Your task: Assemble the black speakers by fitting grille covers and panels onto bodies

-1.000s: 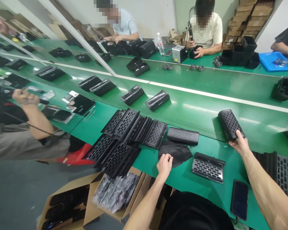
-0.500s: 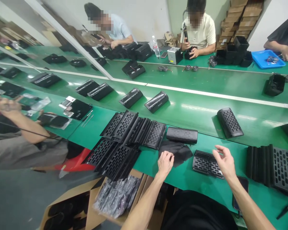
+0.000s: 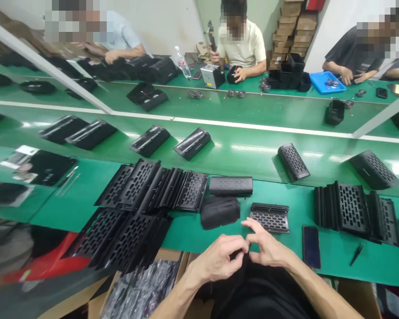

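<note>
My left hand (image 3: 221, 257) and my right hand (image 3: 264, 243) meet at the table's front edge, fingers curled together over thin black material (image 3: 242, 259) that is hard to tell from my dark clothing. Just beyond my right hand lies a black perforated panel (image 3: 269, 217). Left of that panel, a black cloth-like piece (image 3: 220, 212) rests on the green table. Behind it sits a closed black casing (image 3: 231, 185). Overlapping perforated panels (image 3: 138, 186) are piled to the left, and another row of them (image 3: 351, 208) stands to the right.
A phone (image 3: 311, 247) and a black pen-like tool (image 3: 356, 254) lie at the right. Black housings (image 3: 193, 142) rest on the green conveyor (image 3: 239, 155). Open boxes with plastic-wrapped parts (image 3: 142, 288) are below the table. Several people sit across the line.
My view has turned right. My left hand has left the black cloth-like piece, and both hands have come together near my body, fingers now curled.
</note>
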`<state>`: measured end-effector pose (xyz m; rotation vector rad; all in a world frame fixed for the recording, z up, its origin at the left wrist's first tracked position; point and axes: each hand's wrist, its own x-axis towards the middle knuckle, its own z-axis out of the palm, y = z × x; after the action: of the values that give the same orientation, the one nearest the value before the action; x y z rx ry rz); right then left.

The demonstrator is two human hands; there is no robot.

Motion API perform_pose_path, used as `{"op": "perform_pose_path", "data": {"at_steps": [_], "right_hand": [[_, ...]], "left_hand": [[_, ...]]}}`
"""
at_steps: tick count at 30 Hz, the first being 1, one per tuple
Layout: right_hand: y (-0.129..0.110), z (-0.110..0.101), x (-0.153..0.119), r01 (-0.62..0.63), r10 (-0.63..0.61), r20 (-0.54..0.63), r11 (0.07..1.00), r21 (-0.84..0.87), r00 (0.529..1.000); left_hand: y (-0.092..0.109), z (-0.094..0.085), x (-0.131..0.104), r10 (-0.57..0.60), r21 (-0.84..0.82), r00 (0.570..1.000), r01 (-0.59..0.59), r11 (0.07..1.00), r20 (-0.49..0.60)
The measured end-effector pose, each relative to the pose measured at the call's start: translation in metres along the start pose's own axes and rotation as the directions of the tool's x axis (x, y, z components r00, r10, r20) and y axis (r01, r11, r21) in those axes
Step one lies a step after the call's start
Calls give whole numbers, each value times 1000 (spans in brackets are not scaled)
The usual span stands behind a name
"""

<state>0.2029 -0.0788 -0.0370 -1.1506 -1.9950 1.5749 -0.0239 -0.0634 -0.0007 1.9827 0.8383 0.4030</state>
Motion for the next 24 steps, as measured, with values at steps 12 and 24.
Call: {"op": "perform_pose_path", "data": {"at_steps": [12, 24], "right_hand": [[62, -30, -40, -431, 548, -571, 835, 341, 611], [112, -32, -49, -662, 673, -638, 675, 324, 374]], "left_hand": [[-61, 61, 72, -332, -216, 903, 279, 936, -272], [-108, 89, 73, -658, -292, 697, 591, 752, -284]]}}
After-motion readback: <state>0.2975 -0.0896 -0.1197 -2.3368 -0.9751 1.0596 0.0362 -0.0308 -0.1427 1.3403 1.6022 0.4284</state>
